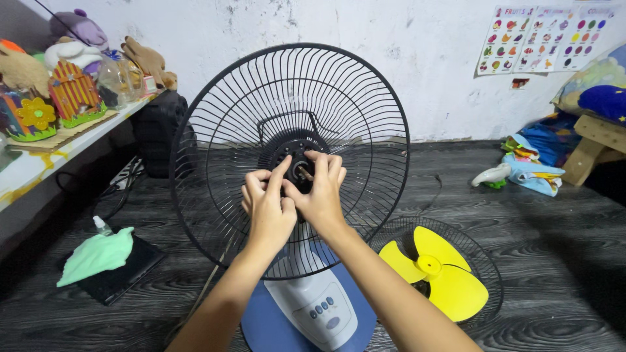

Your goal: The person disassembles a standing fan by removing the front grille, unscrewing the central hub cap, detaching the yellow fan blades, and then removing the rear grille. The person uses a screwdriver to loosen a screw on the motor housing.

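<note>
Dark plank floor [535,215], both hands' fingers [282,175] curled shut (pinching) on fan hub nut [301,171].

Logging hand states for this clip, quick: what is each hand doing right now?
Left hand: fingers curled, pinching the black centre nut on the rear fan guard.
Right hand: fingers closed on the same nut.

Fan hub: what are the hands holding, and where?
Both hands, left and right, pinch the black hub nut at the rear guard's centre, fingertips round its rim.
</note>
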